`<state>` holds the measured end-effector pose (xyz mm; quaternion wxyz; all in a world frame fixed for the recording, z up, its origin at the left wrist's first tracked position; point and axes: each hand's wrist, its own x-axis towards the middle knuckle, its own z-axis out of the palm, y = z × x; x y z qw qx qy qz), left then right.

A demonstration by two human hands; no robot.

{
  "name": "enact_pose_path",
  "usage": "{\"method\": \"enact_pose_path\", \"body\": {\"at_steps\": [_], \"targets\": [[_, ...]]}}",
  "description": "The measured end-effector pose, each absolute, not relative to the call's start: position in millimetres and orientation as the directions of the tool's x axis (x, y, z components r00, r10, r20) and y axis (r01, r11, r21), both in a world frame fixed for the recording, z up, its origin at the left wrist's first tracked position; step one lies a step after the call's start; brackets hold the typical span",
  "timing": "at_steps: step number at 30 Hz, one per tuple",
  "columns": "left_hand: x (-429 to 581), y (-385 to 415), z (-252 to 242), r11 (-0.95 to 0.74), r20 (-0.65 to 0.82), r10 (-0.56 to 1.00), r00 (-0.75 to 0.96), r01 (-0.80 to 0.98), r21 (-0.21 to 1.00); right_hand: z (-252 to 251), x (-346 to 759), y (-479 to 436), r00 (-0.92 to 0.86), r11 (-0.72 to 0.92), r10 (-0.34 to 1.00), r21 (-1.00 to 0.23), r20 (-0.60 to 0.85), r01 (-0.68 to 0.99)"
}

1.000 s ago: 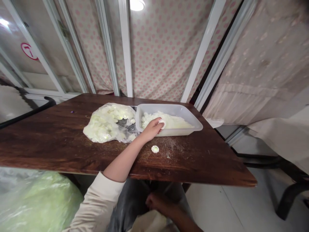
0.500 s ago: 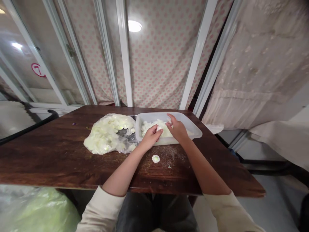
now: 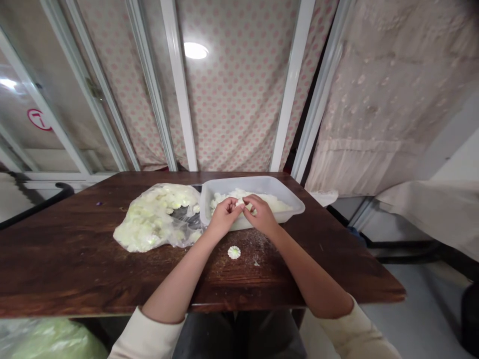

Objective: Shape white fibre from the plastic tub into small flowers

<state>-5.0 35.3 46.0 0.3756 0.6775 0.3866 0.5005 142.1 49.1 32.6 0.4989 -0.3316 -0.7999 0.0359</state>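
My left hand (image 3: pixel 225 215) and my right hand (image 3: pixel 259 213) meet over the front part of a white plastic tub (image 3: pixel 295 205). Between their fingertips is a small white flower piece (image 3: pixel 239 202), mostly covered by the fingers. Both hands pinch it with thumb and fingers. Loose white pieces (image 3: pixel 279 203) lie heaped inside the tub. On the table just in front of the tub rests a single white scalloped flower head (image 3: pixel 234 252) with a green centre.
A clear plastic bag (image 3: pixel 149 219) full of white-green flower heads lies left of the tub, its opening toward it. The dark wooden table (image 3: pixel 67 259) carries scattered white crumbs. Below its left front edge sits another bag (image 3: pixel 56 341) with light green contents. Sliding doors stand behind.
My right hand has come down and left from above the tub to join my left hand, and its fingers have closed on the white piece. The view has shifted slightly.
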Motion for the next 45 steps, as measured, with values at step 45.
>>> {"method": "enact_pose_path", "body": {"at_steps": [45], "targets": [[-3.8, 30.1, 52.1, -0.489, 0.457, 0.872, 0.177, 0.248, 0.836, 38.1, 137.1, 42.9, -0.379, 0.802, 0.59, -0.464, 0.713, 0.376]]}}
